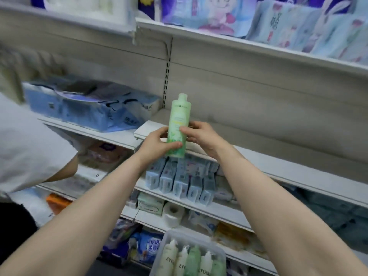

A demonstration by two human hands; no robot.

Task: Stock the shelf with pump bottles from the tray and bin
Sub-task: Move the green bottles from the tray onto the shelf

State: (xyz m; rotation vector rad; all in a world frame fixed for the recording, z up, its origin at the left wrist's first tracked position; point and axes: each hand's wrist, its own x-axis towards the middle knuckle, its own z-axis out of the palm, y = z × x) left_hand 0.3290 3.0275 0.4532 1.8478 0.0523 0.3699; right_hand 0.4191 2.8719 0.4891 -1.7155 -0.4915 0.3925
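A tall pale-green bottle [179,118] with a leaf print stands upright in front of the white shelf [278,164], its base just at the shelf's front edge. My left hand [156,145] grips its lower part from the left, thumb across the front. My right hand [201,136] holds it from the right at mid-height. No pump head shows on its neck. Below, at the bottom edge, a clear plastic tray [219,253] holds several cream and green bottles [192,261] lying side by side.
Another person in a white shirt [25,144] bends in at the left. Blue tissue packs [85,108] fill the left shelf bay, small blue packs [179,182] the shelf below, printed packs [298,26] the top shelf. The shelf surface right of the bottle is bare.
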